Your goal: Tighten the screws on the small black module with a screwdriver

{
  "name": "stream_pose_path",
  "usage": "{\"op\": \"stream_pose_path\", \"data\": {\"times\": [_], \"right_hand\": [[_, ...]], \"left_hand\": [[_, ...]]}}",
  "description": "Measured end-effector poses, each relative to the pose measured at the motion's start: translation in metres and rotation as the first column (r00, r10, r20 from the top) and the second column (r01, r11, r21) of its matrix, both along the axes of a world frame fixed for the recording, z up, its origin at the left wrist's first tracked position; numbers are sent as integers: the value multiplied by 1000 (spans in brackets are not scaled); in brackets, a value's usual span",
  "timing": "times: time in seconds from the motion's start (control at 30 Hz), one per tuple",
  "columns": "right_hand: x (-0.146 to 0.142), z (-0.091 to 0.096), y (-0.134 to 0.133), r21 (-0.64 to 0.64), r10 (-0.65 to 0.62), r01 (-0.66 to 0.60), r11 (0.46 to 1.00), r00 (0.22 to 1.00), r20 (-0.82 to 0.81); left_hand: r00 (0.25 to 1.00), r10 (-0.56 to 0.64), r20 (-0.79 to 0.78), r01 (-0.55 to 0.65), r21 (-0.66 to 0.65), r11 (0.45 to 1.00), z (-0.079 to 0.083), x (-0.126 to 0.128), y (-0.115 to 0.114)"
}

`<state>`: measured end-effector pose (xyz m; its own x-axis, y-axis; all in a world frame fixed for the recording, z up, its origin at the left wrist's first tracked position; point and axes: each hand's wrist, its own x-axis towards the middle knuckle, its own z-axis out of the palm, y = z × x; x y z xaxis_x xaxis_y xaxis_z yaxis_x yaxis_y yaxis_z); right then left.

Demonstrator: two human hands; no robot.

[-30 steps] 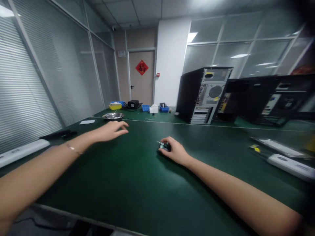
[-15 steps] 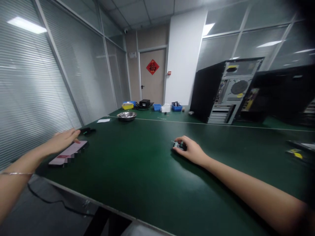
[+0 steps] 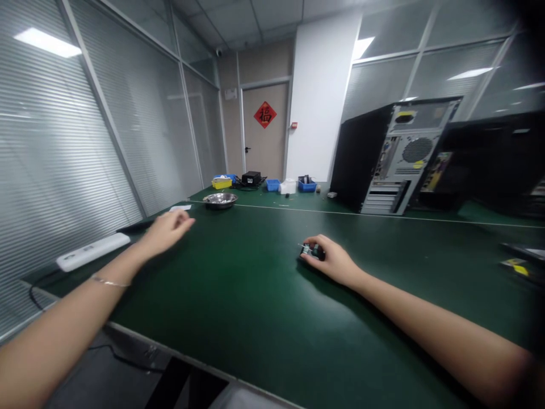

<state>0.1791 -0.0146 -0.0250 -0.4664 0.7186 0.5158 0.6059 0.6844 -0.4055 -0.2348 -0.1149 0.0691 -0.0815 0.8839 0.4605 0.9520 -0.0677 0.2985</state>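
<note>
The small dark part (image 3: 312,250) under the right hand (image 3: 334,262) is mostly covered. Only a blackish body with a glint of metal and a touch of green shows past the fingers (image 3: 320,243), and what it is cannot be made out. Those fingers are curled over it, pressing it to the green surface (image 3: 255,295) near the middle.

The left hand (image 3: 166,232) hangs above the surface's left edge, its fingers loose and slightly spread, with nothing in them. It partly hides a dark flat thing (image 3: 135,226) behind it. Near it lies a white power strip (image 3: 91,251), its cord dropping off the edge. At the far right, a yellow-tagged object (image 3: 516,264) is blurred and cut off.

Further back stands a steel bowl (image 3: 220,199); its contents cannot be seen from this angle. Behind it are a yellow bin (image 3: 222,183) and two blue bins (image 3: 272,184), too small to tell what they hold. A computer tower (image 3: 395,156) stands with its rear panel facing the camera.
</note>
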Motion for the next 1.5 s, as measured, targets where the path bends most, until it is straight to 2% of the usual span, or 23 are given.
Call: {"op": "stream_pose_path", "data": {"times": [0.07,0.13,0.17,0.2,0.27,0.33,0.4,0.47,0.5,0.6,0.8,0.93,1.03,1.1,1.2,1.37,1.5], "right_hand": [[1,-1,1,17,22,-21,1000,1000,-17],[1,-1,0,38,59,-57,998,997,-40],[2,0,-1,49,76,-74,996,996,-52],[2,0,-2,59,88,-84,995,994,-65],[3,1,-3,75,90,-83,994,992,-88],[3,2,-4,83,75,-67,994,991,-106],[4,1,-2,89,49,-39,995,991,-121],[5,0,0,92,10,3,996,990,-141],[5,-1,2,90,-8,22,996,989,-149],[7,-6,6,83,-35,48,995,987,-154],[8,-6,6,64,-45,58,996,980,-193],[6,-2,5,-14,-40,38,999,967,-252],[8,0,7,2,-50,54,999,941,-335],[11,0,9,35,-43,59,998,933,-357],[14,-3,13,35,-26,41,999,936,-351],[15,-12,18,-13,-7,4,1000,967,-256],[15,-12,18,-22,-35,31,999,976,-214]], "left_hand": [[968,-234,93,238,-41,970,-7,56,15],[872,-419,253,450,-77,890,-22,111,36],[817,-460,347,517,-86,852,-32,137,48],[768,-457,450,553,-105,826,-42,160,60],[641,-365,675,617,-171,768,-61,198,84],[445,-298,845,729,-148,668,-73,225,102],[249,-256,934,824,-66,562,-78,242,113],[146,-244,959,842,9,539,-80,252,117],[123,-241,963,836,30,548,-80,254,118],[133,-229,964,781,40,623,-83,253,118],[199,-277,940,663,79,745,-89,229,126],[214,-343,915,672,117,732,-91,222,130],[238,-389,890,685,130,717,-93,223,130],[346,-416,841,670,89,737,-94,223,129],[411,-430,804,662,61,747,-94,221,128],[386,-382,839,620,71,782,-93,221,127],[343,-359,868,624,75,778,-92,221,126]]}}
